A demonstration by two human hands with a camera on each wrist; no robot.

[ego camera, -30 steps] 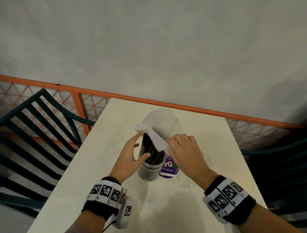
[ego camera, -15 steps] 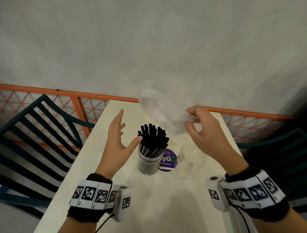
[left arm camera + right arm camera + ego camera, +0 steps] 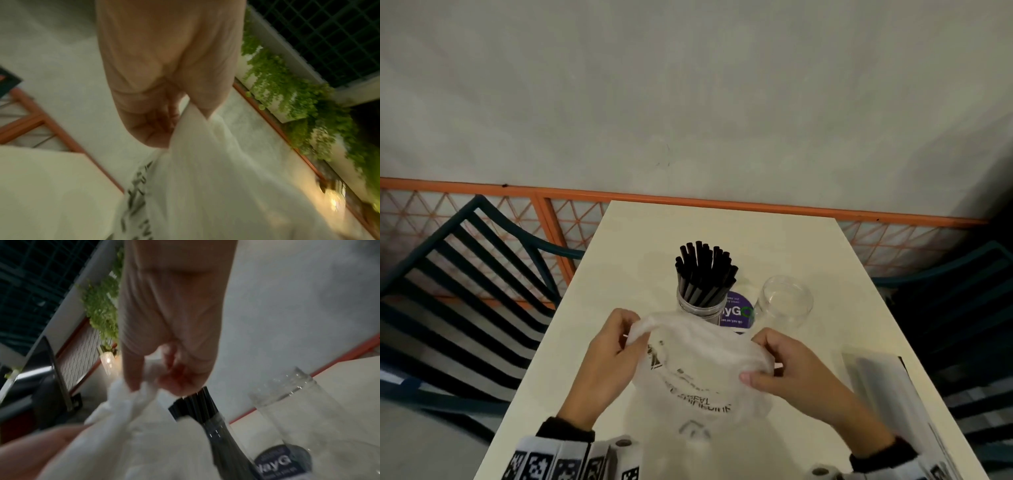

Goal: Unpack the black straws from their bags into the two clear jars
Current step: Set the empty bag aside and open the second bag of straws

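A clear jar (image 3: 697, 307) full of upright black straws (image 3: 703, 270) stands mid-table. To its right stands a second clear jar (image 3: 786, 305) with nothing in it. Nearer me, both hands hold a thin translucent white bag (image 3: 697, 373) with dark print above the table. My left hand (image 3: 613, 356) grips its left top corner, and the left wrist view shows the bag (image 3: 216, 178) pinched under the thumb. My right hand (image 3: 787, 366) pinches the right top edge of the bag (image 3: 131, 395), close to the straws (image 3: 197, 405) and the bare jar (image 3: 296, 410).
A purple round sticker (image 3: 736, 310) lies on the cream table (image 3: 808, 246) between the jars. A flat pack in clear wrap (image 3: 887, 390) lies at the table's right edge. Dark slatted chairs (image 3: 448, 301) flank the table; an orange rail (image 3: 722, 202) and a grey wall stand behind.
The bag was pulled up off the straws by my right hand, leaving them standing in the jar. Now both hands hold the bag lower and nearer me, spread between them.
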